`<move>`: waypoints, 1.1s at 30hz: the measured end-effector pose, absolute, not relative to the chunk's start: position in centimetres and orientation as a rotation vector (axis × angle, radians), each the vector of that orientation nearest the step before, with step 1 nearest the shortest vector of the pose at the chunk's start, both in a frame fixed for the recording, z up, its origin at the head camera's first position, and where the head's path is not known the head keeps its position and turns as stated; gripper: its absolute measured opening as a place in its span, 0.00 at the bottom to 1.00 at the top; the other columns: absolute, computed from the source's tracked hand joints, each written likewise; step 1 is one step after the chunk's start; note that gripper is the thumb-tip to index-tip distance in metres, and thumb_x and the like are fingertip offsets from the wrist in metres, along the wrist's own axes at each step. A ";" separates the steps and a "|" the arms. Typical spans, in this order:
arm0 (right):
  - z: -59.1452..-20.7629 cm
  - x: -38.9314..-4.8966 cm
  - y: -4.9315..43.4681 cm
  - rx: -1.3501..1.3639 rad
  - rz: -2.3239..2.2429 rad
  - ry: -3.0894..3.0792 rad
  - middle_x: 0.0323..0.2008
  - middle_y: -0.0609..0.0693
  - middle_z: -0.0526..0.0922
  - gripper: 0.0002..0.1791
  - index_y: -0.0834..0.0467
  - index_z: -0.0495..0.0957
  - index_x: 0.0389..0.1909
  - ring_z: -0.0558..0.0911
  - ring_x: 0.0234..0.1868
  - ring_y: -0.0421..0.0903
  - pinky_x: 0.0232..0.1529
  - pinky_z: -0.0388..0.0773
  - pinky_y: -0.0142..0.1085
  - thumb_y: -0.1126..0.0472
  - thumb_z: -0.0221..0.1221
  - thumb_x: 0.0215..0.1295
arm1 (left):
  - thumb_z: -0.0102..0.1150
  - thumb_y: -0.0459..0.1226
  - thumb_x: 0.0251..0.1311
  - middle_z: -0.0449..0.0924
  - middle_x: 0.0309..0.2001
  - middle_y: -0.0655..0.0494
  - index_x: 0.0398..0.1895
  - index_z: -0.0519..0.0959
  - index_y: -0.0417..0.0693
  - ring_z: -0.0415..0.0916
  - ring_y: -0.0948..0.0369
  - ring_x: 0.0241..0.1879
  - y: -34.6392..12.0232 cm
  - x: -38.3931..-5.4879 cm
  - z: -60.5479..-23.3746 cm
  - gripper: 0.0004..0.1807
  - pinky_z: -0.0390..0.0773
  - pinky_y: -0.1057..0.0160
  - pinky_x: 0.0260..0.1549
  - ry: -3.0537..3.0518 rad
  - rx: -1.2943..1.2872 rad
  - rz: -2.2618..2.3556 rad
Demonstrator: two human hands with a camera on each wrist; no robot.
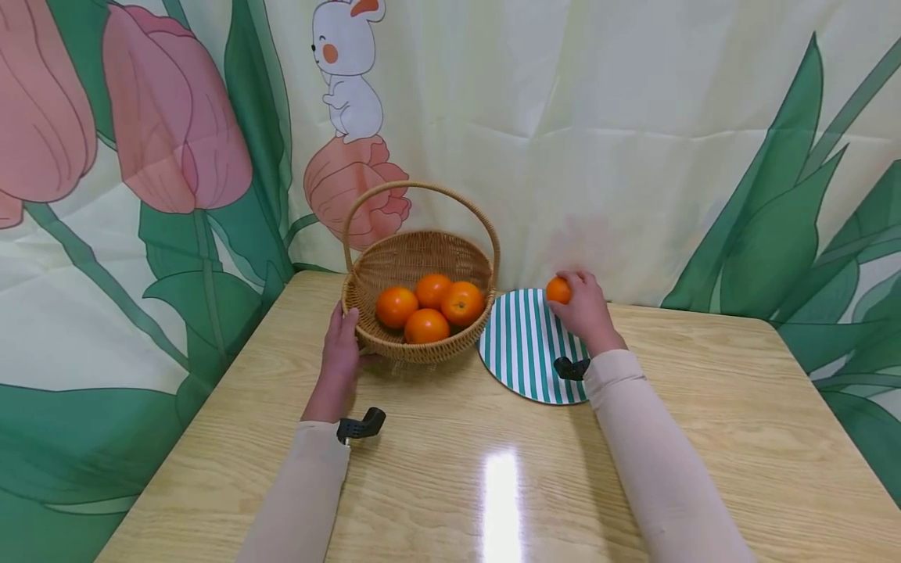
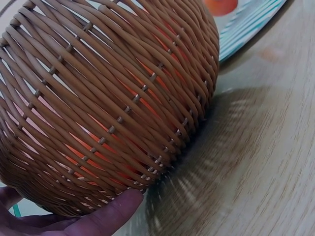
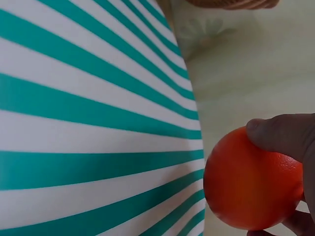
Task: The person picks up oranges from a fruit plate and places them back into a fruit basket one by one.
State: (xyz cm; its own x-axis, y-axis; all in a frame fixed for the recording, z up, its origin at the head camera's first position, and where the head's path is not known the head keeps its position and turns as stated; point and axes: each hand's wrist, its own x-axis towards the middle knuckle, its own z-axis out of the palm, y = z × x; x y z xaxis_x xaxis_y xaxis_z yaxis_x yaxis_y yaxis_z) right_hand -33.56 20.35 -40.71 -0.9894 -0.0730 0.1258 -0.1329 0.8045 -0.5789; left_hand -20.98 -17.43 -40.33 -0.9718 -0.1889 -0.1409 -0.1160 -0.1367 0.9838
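Observation:
My left hand point(image 1: 341, 348) grips the left side of a wicker basket point(image 1: 415, 354) with a tall arched handle. Its fingers point(image 2: 115, 211) reach around the lower wall in the left wrist view, where the basket leans over its shadow on the table. Several oranges point(image 1: 426, 326) lie inside, and their colour shows through the weave. Over at the right, my right hand point(image 1: 587, 313) holds another orange point(image 3: 251, 182) between thumb and fingers. That orange is at the far edge of a round green-and-white striped placemat point(image 1: 524, 352); part of the mat is hidden under the right hand and wrist.
A wooden table point(image 1: 436, 469) carries everything, with a bright light reflection near its front. Behind its back edge hangs a printed curtain point(image 1: 619, 156) with tulips, leaves and a rabbit. Small black devices point(image 1: 361, 424) are worn at both wrists.

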 end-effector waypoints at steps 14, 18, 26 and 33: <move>-38.8 -30.4 19.4 0.258 0.992 -2.815 0.70 0.60 0.57 0.33 0.51 0.64 0.69 0.66 0.61 0.63 0.56 0.75 0.58 0.56 0.63 0.64 | 0.35 0.58 0.72 0.38 0.78 0.55 0.77 0.38 0.71 0.50 0.45 0.73 -17.3 -20.4 -39.5 0.35 0.68 0.42 0.62 -2.081 0.364 -2.299; -38.0 -29.5 19.2 0.288 1.002 -2.797 0.69 0.59 0.59 0.34 0.51 0.65 0.69 0.67 0.61 0.63 0.55 0.75 0.58 0.54 0.64 0.63 | 0.35 0.57 0.73 0.39 0.78 0.53 0.77 0.38 0.70 0.51 0.43 0.73 -17.4 -20.4 -39.5 0.35 0.68 0.40 0.61 -2.054 0.338 -2.310; -36.3 -27.5 17.9 0.410 0.983 -2.732 0.67 0.58 0.63 0.33 0.51 0.67 0.67 0.69 0.59 0.62 0.52 0.77 0.58 0.51 0.65 0.62 | 0.34 0.55 0.74 0.40 0.78 0.51 0.78 0.38 0.69 0.52 0.42 0.72 -17.6 -20.7 -39.8 0.33 0.69 0.37 0.58 -2.053 0.308 -2.294; -34.8 -25.8 16.5 0.493 0.956 -2.672 0.65 0.56 0.66 0.33 0.49 0.70 0.65 0.70 0.58 0.61 0.51 0.77 0.57 0.49 0.66 0.59 | 0.35 0.55 0.74 0.39 0.78 0.53 0.78 0.38 0.70 0.50 0.43 0.73 -17.6 -20.7 -39.8 0.34 0.69 0.37 0.59 -2.039 0.328 -2.312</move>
State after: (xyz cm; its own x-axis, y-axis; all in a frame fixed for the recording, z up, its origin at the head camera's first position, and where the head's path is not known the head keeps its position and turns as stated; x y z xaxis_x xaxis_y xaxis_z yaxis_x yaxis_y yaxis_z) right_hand -25.82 16.50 -34.76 -0.9084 -0.2263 0.3516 -0.3980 0.7260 -0.5609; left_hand -20.69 -17.60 -39.79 -0.9768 -0.1696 -0.1305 -0.1083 -0.1341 0.9850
